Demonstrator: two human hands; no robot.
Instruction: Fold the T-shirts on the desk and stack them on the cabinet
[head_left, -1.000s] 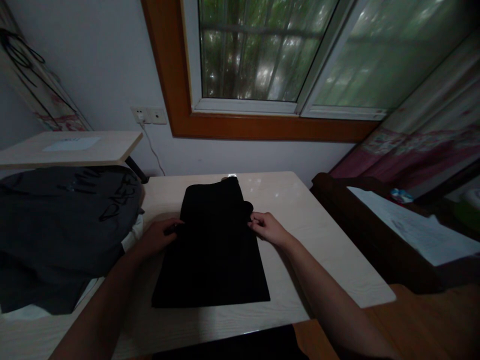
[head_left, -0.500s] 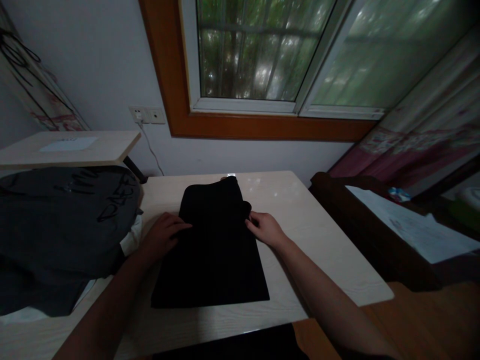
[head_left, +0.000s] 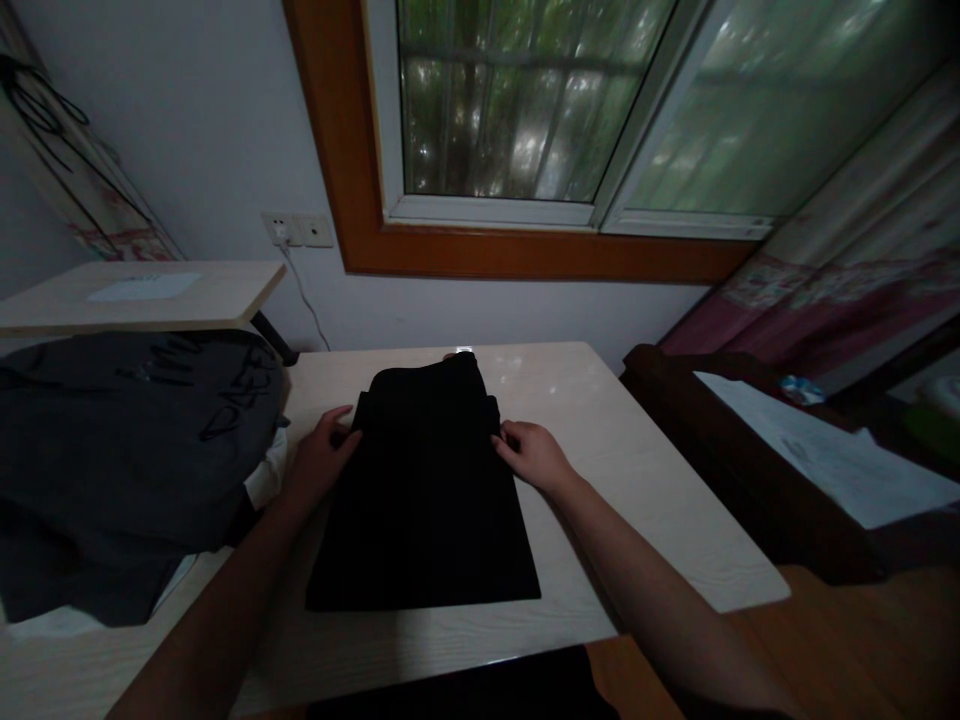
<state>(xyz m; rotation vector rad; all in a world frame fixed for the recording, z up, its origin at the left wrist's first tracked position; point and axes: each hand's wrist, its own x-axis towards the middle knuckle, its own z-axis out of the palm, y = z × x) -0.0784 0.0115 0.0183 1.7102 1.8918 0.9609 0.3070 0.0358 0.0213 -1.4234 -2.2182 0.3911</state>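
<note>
A folded black garment (head_left: pixel 424 500) lies flat on the pale wooden table (head_left: pixel 630 500), its wider end towards me. Its exact kind is hard to tell in the dark. At its left edge, my left hand (head_left: pixel 322 455) has the thumb on the cloth and the fingers curled by the side, gripping a fold. Opposite, my right hand (head_left: pixel 531 455) pinches the right edge between thumb and fingers. A crosswise fold runs between the two hands, and the narrower part of the cloth extends beyond it towards the wall.
A dark grey garment with black lettering (head_left: pixel 135 470) is heaped on the left, below a raised wooden shelf (head_left: pixel 255 290) with a paper on it. A cable (head_left: pixel 304 295) hangs from the wall socket. Right of the table stands dark brown furniture (head_left: pixel 712 460) with a white sheet (head_left: pixel 810 440).
My left hand has drawn back from the top of the cloth to its left edge. The fold at the right edge now lies flatter, and a matching fold shows at the left.
</note>
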